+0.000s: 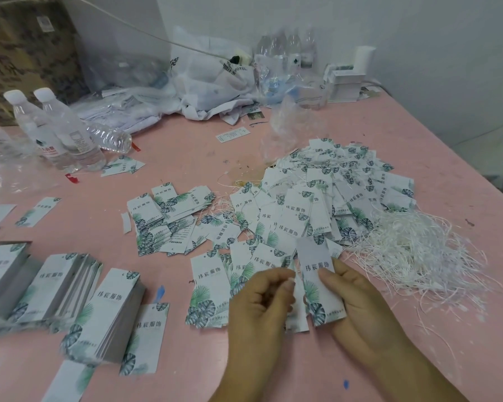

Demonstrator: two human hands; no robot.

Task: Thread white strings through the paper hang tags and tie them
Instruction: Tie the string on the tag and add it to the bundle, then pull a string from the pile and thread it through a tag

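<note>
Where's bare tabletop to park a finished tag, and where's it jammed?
Free pink table: the centre strip between the water bottles and the strung tag pile; also the near right corner past the loose strings. Crowded: tag stacks near left, scattered tags around both hands, plastic bags along the back.

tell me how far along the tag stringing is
Done: a big heap of tags with strings already through them lies at centre right. In hand: the right hand holds one tag while the left hand pinches at its edge. Left: neat stacks of unstrung tags at lower left and a mass of loose white strings.
</note>
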